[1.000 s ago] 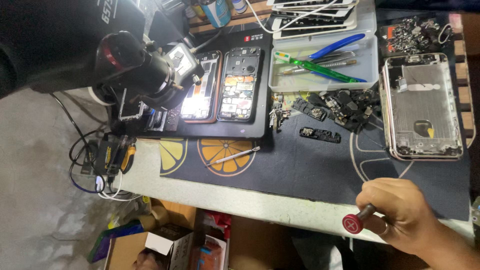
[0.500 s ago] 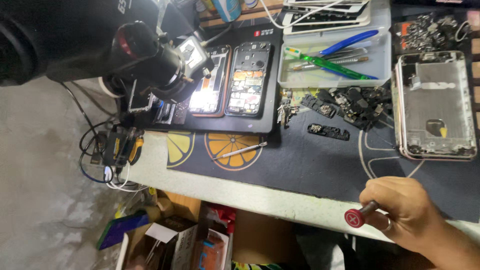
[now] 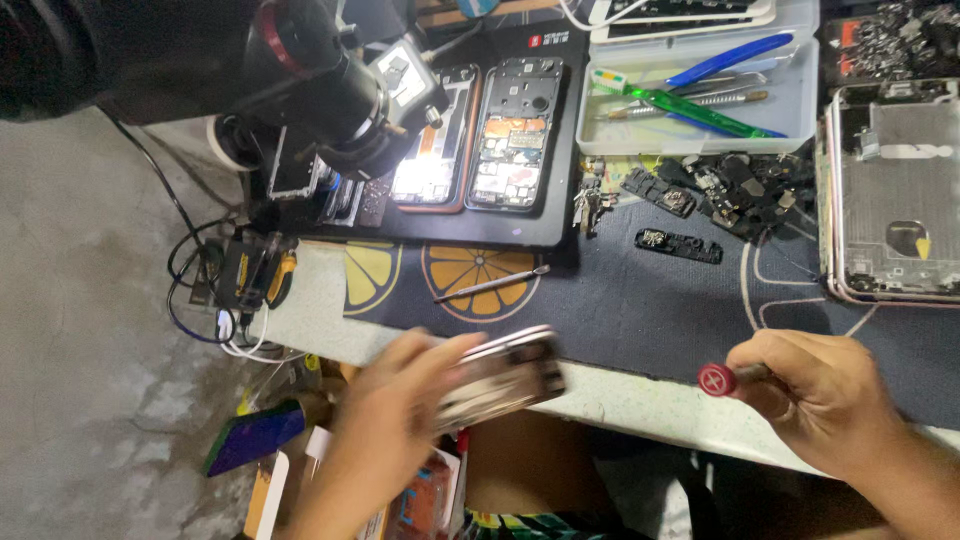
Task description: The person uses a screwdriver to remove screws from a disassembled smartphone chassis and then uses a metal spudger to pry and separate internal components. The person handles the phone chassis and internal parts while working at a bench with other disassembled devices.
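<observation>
My left hand (image 3: pixel 385 420) is at the table's near edge, blurred by motion, gripping a flat phone body (image 3: pixel 500 375) with a pale rim. My right hand (image 3: pixel 815 395) rests at the near right edge and is closed on a screwdriver with a red cap (image 3: pixel 717 379). Two opened phones (image 3: pixel 515 135) lie on a black tray (image 3: pixel 480 232) at the back, one lit from under a black microscope (image 3: pixel 320 85). A thin metal tool (image 3: pixel 490 285) lies on the orange-slice print of the dark mat (image 3: pixel 650 300).
A pale tray (image 3: pixel 800 110) at the back holds blue and green tweezers. Small black phone parts (image 3: pixel 720 190) are scattered beside it. A large opened device frame (image 3: pixel 890 200) lies at the right. Cables and a yellow-black tool (image 3: pixel 255 275) hang at the left edge; boxes sit below the table.
My left hand has come up into view from below the table edge, carrying the phone body. My right hand with the screwdriver has stayed at the near right edge.
</observation>
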